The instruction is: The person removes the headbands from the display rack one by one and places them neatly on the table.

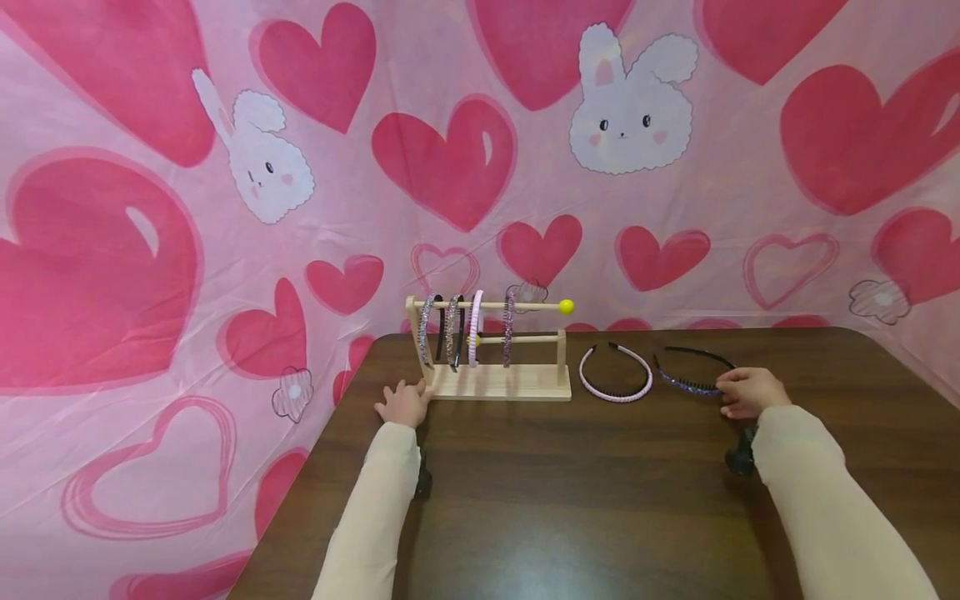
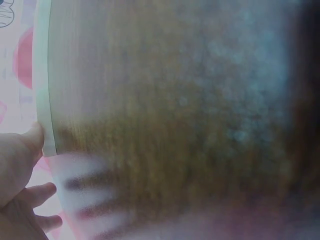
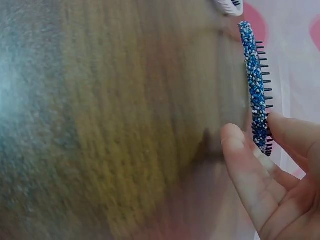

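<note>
My right hand [image 1: 752,392] pinches a headband covered in blue and white beads [image 3: 256,87]; its black comb teeth show in the right wrist view. In the head view the blue headband [image 1: 682,385] is close over the table, with part of its curve hidden behind my fingers. At the left end of a pale wooden headband stand [image 1: 498,383], my left hand [image 1: 405,405] rests with its fingers spread. The left wrist view has the left thumb [image 2: 36,137] against the end of the stand's base [image 2: 44,90].
Several glittery and pink headbands hang on the stand's upper rod [image 1: 536,307], which ends in a yellow ball [image 1: 567,307]. A pink headband [image 1: 617,398] lies between the stand and my right hand. Behind the dark wooden table [image 1: 585,500] hangs a pink heart-patterned cloth [image 1: 540,192].
</note>
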Action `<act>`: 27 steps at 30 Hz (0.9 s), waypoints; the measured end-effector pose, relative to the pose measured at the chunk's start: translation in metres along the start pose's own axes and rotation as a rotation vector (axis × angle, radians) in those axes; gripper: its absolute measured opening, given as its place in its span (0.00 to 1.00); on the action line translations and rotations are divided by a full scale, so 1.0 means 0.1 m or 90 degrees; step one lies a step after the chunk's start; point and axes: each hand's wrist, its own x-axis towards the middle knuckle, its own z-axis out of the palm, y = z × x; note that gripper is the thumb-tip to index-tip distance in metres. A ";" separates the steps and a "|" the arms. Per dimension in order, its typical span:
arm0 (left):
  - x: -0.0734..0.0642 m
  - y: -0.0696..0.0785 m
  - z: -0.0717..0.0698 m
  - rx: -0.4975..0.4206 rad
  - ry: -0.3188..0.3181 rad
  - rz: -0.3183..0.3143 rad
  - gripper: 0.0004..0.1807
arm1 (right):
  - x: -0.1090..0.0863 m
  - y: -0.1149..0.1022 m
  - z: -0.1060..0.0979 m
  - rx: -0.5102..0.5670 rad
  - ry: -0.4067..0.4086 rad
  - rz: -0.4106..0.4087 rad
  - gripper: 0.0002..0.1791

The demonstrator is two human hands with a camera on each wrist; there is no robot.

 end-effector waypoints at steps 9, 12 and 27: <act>-0.02 0.01 -0.01 -0.006 -0.003 -0.002 0.24 | 0.04 0.09 0.06 -0.007 -0.015 0.011 0.17; -0.01 0.01 -0.01 -0.003 -0.002 -0.002 0.24 | 0.06 0.12 0.08 -0.001 -0.017 0.021 0.14; 0.00 0.01 -0.01 0.002 -0.002 -0.003 0.25 | 0.09 0.17 0.12 -0.040 0.012 0.035 0.13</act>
